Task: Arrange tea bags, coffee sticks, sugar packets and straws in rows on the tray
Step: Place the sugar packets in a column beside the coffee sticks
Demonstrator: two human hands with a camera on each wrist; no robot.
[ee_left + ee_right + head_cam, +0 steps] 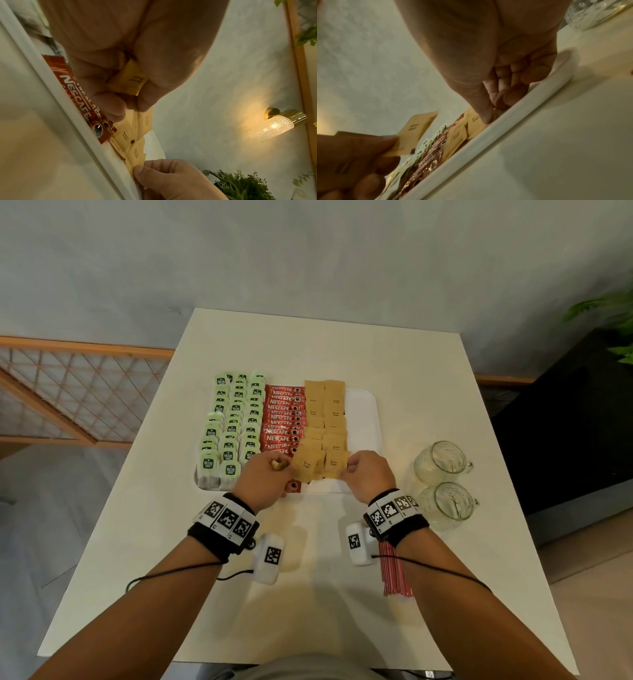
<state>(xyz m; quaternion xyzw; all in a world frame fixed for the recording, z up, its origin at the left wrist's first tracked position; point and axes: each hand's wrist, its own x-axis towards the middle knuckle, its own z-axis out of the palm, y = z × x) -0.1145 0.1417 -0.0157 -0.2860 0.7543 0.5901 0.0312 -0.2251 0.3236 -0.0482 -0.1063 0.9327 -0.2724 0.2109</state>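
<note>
From the head view, a white tray (363, 419) sits on a white table (428, 392). On the tray are rows of green tea bags (236, 419), then red coffee sticks (282, 419), then brown sugar packets (325, 419). The right part of the tray has nothing on it yet. The left hand (263, 477) and the right hand (368, 474) are both at the near end of the sugar rows. The red straws (394, 570) lie on the table near the right wrist, not on the tray. Two glass mugs (443, 460) stand to the right. In the left wrist view, the left hand has its thumb and fingers curled around a small stack of sugar packets (130, 81), just above a coffee stick (78, 94) by the tray rim. Lower down, the right hand (171, 180) pinches the edge of a packet lying on the tray. In the right wrist view, the right thumb and fingers (486, 108) press together on a sugar packet (476, 125) just inside the tray rim (513, 117). The packets look light, thin and a bit crinkly, so I think they slide and flop easily. It seems best to pinch one by its flat edge and lay it down gently, so the row beside it does not get bumped.
</note>
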